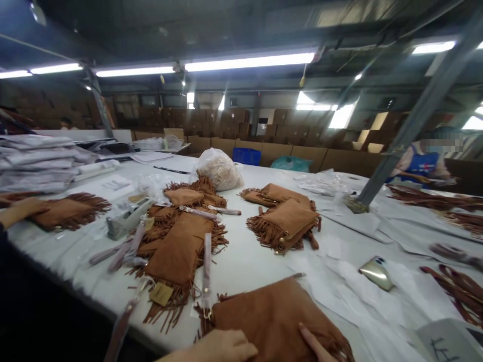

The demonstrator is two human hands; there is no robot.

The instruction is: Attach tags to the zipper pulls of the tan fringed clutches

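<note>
Brown fringed bag [271,311] lies at white table [236,256]'s near edge, L hand [224,346] & R hand [316,347] on it; can't tell from here if gripping; best press lightly, keep fringe [342,346] untucked

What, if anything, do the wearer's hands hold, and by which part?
Left hand and right hand touch the near part of the closest brown bag; whether they grip it cannot be told.

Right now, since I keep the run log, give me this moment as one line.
left hand: on brown fringed bag | right hand: on same bag | more brown bags: lying beyond | another person's hand: on bag, far left
</note>
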